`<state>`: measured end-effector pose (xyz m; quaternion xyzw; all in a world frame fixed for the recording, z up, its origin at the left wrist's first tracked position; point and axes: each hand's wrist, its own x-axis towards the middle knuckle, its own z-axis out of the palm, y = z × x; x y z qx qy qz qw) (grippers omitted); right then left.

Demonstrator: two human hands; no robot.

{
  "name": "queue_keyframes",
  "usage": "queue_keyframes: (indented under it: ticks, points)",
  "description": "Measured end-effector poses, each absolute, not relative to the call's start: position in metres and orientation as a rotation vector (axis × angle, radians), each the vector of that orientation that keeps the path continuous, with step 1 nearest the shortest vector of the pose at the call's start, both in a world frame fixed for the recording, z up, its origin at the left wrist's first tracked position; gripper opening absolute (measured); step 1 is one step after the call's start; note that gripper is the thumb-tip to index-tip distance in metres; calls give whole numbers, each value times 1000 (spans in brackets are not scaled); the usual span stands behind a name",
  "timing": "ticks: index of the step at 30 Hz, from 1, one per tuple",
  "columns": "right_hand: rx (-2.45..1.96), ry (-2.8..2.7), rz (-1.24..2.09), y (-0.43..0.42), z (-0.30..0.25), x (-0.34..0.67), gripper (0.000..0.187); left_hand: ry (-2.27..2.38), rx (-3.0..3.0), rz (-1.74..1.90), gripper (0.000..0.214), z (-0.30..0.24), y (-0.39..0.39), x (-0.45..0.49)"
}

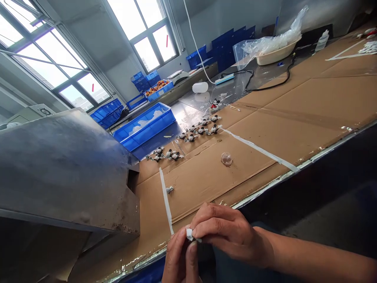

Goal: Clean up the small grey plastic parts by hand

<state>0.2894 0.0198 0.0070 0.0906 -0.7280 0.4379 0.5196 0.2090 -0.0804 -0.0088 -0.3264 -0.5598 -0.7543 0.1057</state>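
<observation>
At the table's near edge, my left hand (179, 255) and my right hand (226, 232) come together on a small white figurine part (189, 234) with dark stripes, which looks like a gloved hand. Fingertips of both hands pinch it and cover much of it. On the cardboard ahead lies a small whitish-grey piece (169, 189). A small clear round pot (226, 158) stands farther right. Beyond them, several small figurines (192, 137) with black round ears and white bodies lie in loose rows. One figurine (215, 104) with red on it is behind the rows.
Cardboard (282, 114) covers the table, marked with white tape strips (259, 149). A metal box (67, 173) stands at left, blue crates (147, 125) behind. Farther right are a black cable (271, 89), a beige basin (275, 57) with plastic bags, and a bottle (322, 41).
</observation>
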Motion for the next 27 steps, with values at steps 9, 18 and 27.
queue_keyframes:
  ticks: [9, 18, 27]
  points:
    - [128, -1713, 1167, 16, 5, 291, 28, -1545, -988, -2492, 19, -12, -81, 204]
    - [164, -1658, 1056, 12, 3, 293, 38, -1640, -754, -2632, 27, -6, -81, 216]
    - [81, -1645, 1071, 8, -2, 291, 38, -1701, -709, -2610, 24, 8, -81, 229]
